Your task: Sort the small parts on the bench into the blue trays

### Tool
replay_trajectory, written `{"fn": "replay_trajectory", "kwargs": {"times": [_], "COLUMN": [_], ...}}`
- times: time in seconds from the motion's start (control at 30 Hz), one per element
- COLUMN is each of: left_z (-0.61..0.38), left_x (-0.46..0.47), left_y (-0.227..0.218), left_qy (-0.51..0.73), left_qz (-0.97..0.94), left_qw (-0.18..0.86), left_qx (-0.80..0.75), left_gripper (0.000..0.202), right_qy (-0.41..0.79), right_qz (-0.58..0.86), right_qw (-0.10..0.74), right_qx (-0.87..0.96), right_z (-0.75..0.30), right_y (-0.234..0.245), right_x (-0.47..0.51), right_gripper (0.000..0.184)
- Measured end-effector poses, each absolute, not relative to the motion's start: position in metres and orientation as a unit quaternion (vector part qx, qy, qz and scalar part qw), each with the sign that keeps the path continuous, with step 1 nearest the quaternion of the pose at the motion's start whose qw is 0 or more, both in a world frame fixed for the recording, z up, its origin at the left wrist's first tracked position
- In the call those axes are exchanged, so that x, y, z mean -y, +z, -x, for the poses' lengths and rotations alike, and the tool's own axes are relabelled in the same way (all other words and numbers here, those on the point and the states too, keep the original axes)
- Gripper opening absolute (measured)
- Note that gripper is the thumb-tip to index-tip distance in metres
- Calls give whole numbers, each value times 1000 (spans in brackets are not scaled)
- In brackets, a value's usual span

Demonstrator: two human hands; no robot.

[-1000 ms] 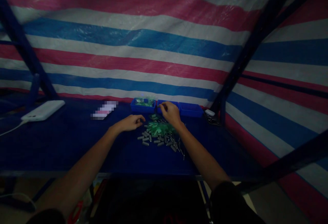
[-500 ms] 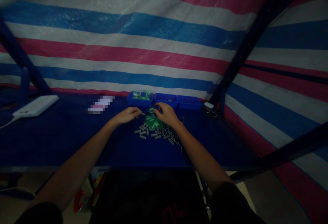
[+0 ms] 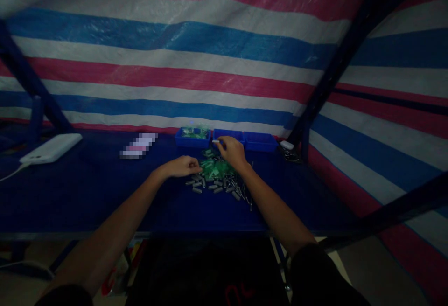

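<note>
My right hand (image 3: 232, 150) is raised over the far side of the pile, just in front of the middle blue bin (image 3: 229, 134). Its thumb and fingers pinch a small pale metal cylinder (image 3: 216, 141). At the pile's left edge is my left hand (image 3: 184, 166), fingers curled together; what they hold, if anything, is hidden. Between and below the hands lie green plastic bags (image 3: 214, 170), small grey metal cylinders (image 3: 197, 190) and thin metal rods (image 3: 248, 196). My right hand and wrist cover part of the heap.
Behind the pile, the left blue bin (image 3: 192, 142) holds clear and green bags; a right blue bin (image 3: 261, 143) stands beside the middle one. A white power bank (image 3: 51, 148) with a cable and a blurred-out flat item (image 3: 139, 146) lie left. A small white case (image 3: 287, 145) is right.
My right hand has lifted slightly and now shows a pale cylinder at its fingertips. My left hand has come down and right to the pile's edge. The view has shifted slightly.
</note>
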State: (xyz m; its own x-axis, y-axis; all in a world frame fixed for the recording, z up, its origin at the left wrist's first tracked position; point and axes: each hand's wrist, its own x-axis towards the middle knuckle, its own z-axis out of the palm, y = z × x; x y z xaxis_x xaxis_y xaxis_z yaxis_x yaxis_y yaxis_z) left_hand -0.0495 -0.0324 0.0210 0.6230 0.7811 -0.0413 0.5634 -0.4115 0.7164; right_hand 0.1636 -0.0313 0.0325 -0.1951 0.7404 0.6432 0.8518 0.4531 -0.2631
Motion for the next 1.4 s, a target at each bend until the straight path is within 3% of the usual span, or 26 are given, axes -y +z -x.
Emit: {"fn": "replay_trajectory", "kwargs": {"times": [0.17,0.53,0.8,0.97,1.13,1.23,1.4], "left_z": [55,57,51,44,53,64,69], "left_x": [32,29,32,31,38,39,36], "left_y": [20,23,30,27,37,39,34], "left_qy": [118,84,215,296,181,59,19], "left_qz": [-824,-854,-822,-790,-804,-832,-864], "left_qw": [376,302,295,345,384,395,355], "left_qx": [-407,-415,-437,-412,-416,-385,-356], "left_gripper": [31,31,40,44,43,34,33], "right_qy": [-91,-56,-7,-51,-90,-111,-89], "right_qz": [638,602,447,405,428,533,675], "right_qw": [372,366,292,280,281,309,285], "right_qx": [668,708,846,869,854,780,675], "right_z": [-192,-183,-139,-128,-142,-162,-190], "right_y": [26,23,33,36,46,53,40], "right_x": [6,30,59,70,54,36,23], "right_gripper": [32,23,27,24,28,31,44]}}
